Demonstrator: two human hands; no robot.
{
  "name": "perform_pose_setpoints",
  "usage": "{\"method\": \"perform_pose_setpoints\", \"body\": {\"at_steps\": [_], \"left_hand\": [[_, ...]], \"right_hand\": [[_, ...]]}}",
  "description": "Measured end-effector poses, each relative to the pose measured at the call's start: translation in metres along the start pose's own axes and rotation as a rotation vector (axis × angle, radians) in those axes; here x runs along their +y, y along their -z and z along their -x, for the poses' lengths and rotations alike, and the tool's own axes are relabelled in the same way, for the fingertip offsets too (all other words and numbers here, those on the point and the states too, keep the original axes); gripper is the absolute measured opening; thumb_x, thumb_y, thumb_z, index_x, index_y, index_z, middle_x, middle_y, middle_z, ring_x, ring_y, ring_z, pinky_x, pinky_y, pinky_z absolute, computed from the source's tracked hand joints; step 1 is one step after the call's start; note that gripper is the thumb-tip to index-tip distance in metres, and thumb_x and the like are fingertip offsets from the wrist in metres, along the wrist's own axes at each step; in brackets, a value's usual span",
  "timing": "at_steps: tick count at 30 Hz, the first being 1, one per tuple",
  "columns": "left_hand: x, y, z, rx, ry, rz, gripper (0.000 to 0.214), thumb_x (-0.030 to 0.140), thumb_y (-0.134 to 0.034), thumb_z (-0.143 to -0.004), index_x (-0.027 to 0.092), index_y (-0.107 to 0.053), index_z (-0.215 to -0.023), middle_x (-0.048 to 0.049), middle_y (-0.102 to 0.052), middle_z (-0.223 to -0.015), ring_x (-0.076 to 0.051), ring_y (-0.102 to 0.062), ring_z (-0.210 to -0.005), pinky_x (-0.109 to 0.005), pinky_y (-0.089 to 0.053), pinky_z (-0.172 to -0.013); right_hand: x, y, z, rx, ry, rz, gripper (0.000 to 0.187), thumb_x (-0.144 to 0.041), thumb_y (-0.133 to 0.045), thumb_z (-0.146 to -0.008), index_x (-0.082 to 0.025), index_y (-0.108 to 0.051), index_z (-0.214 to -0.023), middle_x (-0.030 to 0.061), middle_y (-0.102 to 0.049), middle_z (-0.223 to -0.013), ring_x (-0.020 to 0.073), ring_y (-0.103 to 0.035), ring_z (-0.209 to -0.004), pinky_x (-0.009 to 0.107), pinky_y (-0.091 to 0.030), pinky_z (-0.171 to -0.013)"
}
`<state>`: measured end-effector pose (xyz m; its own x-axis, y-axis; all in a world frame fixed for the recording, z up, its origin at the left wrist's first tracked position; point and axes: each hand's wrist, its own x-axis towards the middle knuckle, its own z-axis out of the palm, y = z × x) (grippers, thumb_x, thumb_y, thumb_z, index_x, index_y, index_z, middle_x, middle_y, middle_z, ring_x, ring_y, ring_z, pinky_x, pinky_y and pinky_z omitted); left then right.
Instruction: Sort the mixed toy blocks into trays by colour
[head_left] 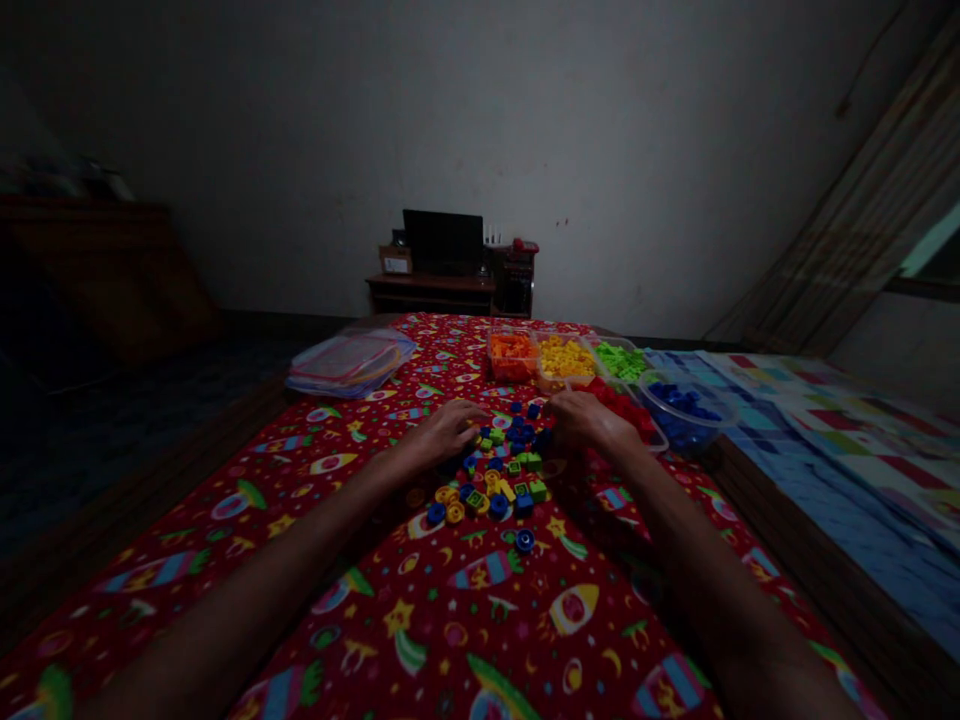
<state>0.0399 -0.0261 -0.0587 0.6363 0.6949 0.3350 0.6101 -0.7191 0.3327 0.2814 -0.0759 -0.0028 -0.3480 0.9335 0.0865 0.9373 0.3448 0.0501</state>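
A loose pile of small toy building blocks lies on the red patterned cloth, with blue blocks, green blocks and yellow round pieces. At the pile's left edge is my left hand, its fingers loosely bent and apart beside green and blue blocks. My right hand bends down at the pile's right side, close to dark blue blocks. Its fingertips are hidden, so any piece in them cannot be made out. One blue round piece sits apart, nearest to me.
Clear tubs hold orange blocks, yellow blocks, green blocks, red blocks and blue blocks. Stacked clear lids lie at the far left. Behind stands a desk with a monitor. A bed adjoins the right.
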Motion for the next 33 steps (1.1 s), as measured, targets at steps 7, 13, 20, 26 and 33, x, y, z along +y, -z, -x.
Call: {"method": "perform_pose_setpoints", "body": {"at_steps": [7,13,20,26,33], "left_hand": [[0.009,-0.007,-0.011,-0.148,0.081,-0.045,0.033,0.020,-0.051,-0.076,0.015,-0.066,-0.106,-0.0095,-0.068,-0.107,-0.023,-0.062,-0.098,-0.033,-0.046,-0.089],[0.015,-0.004,-0.007,-0.145,0.119,-0.007,0.037,0.010,-0.047,-0.071,0.017,-0.069,-0.101,-0.0061,-0.070,-0.098,-0.021,-0.064,-0.089,-0.028,-0.048,-0.080],[0.008,-0.014,-0.005,-0.106,0.063,-0.017,0.033,0.014,-0.054,-0.071,0.020,-0.068,-0.100,-0.0058,-0.068,-0.101,-0.022,-0.062,-0.095,-0.030,-0.047,-0.085],[0.014,-0.008,-0.004,-0.131,0.113,-0.025,0.028,0.016,-0.055,-0.070,0.018,-0.068,-0.095,-0.0063,-0.068,-0.095,-0.021,-0.062,-0.089,-0.029,-0.048,-0.080],[0.011,0.004,-0.003,-0.139,0.173,-0.006,0.027,0.018,-0.058,-0.067,0.019,-0.068,-0.092,-0.0026,-0.070,-0.086,-0.018,-0.063,-0.078,-0.024,-0.047,-0.067]], "right_hand": [[-0.014,-0.012,0.000,-0.015,-0.032,0.102,0.024,-0.009,-0.050,-0.079,-0.018,-0.066,-0.095,0.0136,-0.067,-0.097,0.0220,-0.061,-0.092,0.028,-0.041,-0.074],[-0.007,-0.013,0.000,0.079,-0.033,0.017,0.027,-0.010,-0.048,-0.081,-0.015,-0.063,-0.102,0.0137,-0.065,-0.102,0.0211,-0.058,-0.094,0.027,-0.039,-0.076],[-0.006,0.000,-0.014,0.180,-0.016,-0.423,0.037,-0.022,-0.060,-0.074,-0.014,-0.060,-0.109,0.0075,-0.065,-0.093,0.0164,-0.057,-0.079,0.025,-0.040,-0.067],[-0.009,-0.006,-0.022,0.160,0.079,-0.761,0.027,-0.029,-0.054,-0.076,-0.011,-0.070,-0.087,0.0021,-0.064,-0.073,0.0130,-0.054,-0.067,0.025,-0.039,-0.062],[-0.011,-0.013,-0.027,0.123,0.039,-1.192,0.033,-0.034,-0.068,-0.062,-0.011,-0.070,-0.085,0.0024,-0.066,-0.072,0.0110,-0.054,-0.063,0.022,-0.040,-0.058]]}}
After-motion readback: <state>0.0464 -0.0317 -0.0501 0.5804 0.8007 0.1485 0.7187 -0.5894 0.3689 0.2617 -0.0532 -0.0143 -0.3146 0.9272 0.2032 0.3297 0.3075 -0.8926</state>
